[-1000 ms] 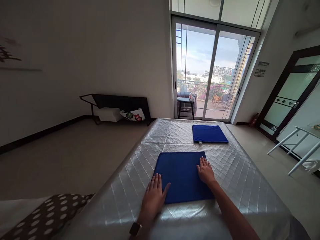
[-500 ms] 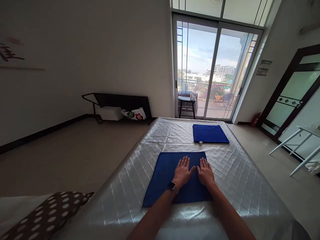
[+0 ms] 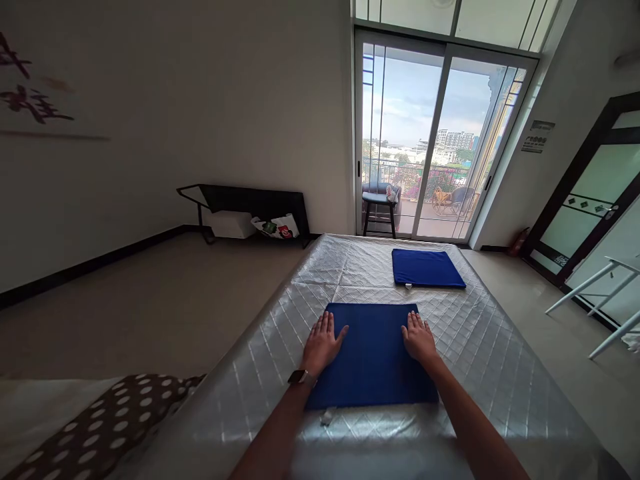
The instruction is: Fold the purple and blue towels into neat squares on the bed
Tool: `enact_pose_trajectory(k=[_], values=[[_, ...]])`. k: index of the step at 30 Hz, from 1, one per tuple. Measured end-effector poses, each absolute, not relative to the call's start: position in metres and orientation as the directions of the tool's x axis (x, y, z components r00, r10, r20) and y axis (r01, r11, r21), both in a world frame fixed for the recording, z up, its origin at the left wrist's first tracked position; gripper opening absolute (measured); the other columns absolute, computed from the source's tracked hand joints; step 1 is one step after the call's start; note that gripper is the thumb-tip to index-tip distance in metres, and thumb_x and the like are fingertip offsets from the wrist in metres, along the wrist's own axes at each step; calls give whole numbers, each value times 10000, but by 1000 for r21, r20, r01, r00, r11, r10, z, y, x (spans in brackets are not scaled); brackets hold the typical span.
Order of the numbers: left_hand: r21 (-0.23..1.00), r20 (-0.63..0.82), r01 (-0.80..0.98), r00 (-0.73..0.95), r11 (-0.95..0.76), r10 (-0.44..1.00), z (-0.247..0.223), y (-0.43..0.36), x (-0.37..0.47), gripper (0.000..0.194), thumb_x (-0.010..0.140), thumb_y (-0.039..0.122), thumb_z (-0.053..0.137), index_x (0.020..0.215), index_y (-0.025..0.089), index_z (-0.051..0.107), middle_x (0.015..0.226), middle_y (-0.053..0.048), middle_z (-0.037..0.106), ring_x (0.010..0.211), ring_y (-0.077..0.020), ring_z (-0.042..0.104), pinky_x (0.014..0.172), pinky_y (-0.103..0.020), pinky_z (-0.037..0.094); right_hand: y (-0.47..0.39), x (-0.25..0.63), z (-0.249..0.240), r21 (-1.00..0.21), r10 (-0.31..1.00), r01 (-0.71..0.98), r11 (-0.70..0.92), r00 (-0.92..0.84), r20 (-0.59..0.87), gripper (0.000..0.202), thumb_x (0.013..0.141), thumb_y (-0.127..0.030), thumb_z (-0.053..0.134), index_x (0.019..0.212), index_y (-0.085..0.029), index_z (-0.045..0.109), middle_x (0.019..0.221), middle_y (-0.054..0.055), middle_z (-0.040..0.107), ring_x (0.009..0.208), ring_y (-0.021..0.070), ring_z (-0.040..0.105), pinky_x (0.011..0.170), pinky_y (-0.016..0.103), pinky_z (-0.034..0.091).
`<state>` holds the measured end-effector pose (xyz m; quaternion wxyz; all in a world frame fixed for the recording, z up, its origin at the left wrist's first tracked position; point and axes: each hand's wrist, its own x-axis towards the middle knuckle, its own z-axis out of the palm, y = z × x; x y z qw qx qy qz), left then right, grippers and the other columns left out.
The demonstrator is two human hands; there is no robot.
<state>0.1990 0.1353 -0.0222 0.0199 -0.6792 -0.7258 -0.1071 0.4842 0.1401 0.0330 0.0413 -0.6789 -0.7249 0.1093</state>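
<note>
A blue folded cloth (image 3: 377, 357) lies flat on the silvery quilted mattress (image 3: 260, 373) in front of me. On its left edge rests my left hand (image 3: 321, 345), palm down with the fingers stretched out and a watch on the wrist. My right hand (image 3: 420, 337) lies flat on the cloth's right edge, its fingers extended too. A small white tag (image 3: 327, 418) sticks out below the cloth's near edge. Farther back on the mattress is a second blue folded cloth (image 3: 427, 268), also with a small tag, and neither hand touches it.
A brown polka-dot fabric (image 3: 107, 423) lies at the lower left. Against the far wall stands a low black rack (image 3: 255, 207) with a white box (image 3: 231, 225) and a printed bag. Glass sliding doors (image 3: 400, 127) are behind the mattress; a white-legged table (image 3: 585, 293) stands right.
My left hand has slid left across the cloth to its left edge. The right hand stays by the right edge. The cloth's left side now looks narrower, and its tag shows. The view has shifted slightly.
</note>
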Motion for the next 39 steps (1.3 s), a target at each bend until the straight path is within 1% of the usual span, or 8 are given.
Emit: enact_pose_trajectory(k=[6,11,15,18,22,24,30,39], values=[[121,219,992,-62,36,974,-29,137,199,898,951,680,121,1504,19,374,1579,-203,356,1480,-302,319,1204,-462,287,169,486,36,-236,997,971,44,-57,-49,623,1022,-349,203,1569,-51,238,1635,123,240,1534,171,136,1222,362,115],[96,96,993,-81,72,992,-22,143,194,917,946,686,132,1508,-6,349,1595,-221,302,1494,-313,280,1207,-454,276,175,486,22,-248,998,968,28,-40,-45,636,1019,-370,207,1574,-61,224,1642,118,220,1535,170,130,1224,367,98],[71,34,992,-111,109,993,-1,159,207,942,937,700,140,1469,-31,406,1544,-275,370,1458,-370,342,1176,-527,301,175,486,20,-256,999,966,28,-36,-28,640,1015,-366,209,1575,-56,216,1642,121,217,1536,175,126,1224,379,100],[109,111,993,20,-32,994,12,170,248,875,962,655,149,1481,-2,407,1549,-250,382,1464,-365,333,1188,-528,280,174,485,22,-256,999,966,29,-38,-33,638,1017,-365,215,1577,-60,209,1643,122,220,1535,172,127,1224,373,104],[184,187,930,286,-319,940,14,175,325,722,1007,557,151,1491,104,438,1564,-153,412,1480,-289,323,1214,-464,264,173,486,24,-250,998,968,31,-43,-40,631,1015,-347,228,1575,-56,219,1641,120,229,1534,170,133,1225,355,102],[202,183,907,334,-368,924,10,176,349,673,1013,549,169,1496,167,441,1569,-109,419,1484,-262,318,1215,-450,269,172,487,24,-246,998,968,40,-51,-36,622,1013,-329,228,1576,-65,229,1640,113,234,1534,168,135,1223,350,105],[190,152,945,241,-268,959,-4,181,308,653,1011,557,174,1499,214,438,1569,-90,426,1486,-252,315,1211,-459,270,173,486,23,-250,999,968,31,-40,-33,634,1014,-355,224,1576,-61,220,1639,113,237,1533,170,139,1226,359,104],[146,103,989,-27,12,994,-3,182,190,790,987,602,118,1522,75,363,1581,-200,362,1480,-297,321,1206,-485,257,173,486,22,-264,998,964,24,-37,-42,637,1016,-364,213,1577,-63,212,1646,108,214,1535,165,124,1226,355,88]])
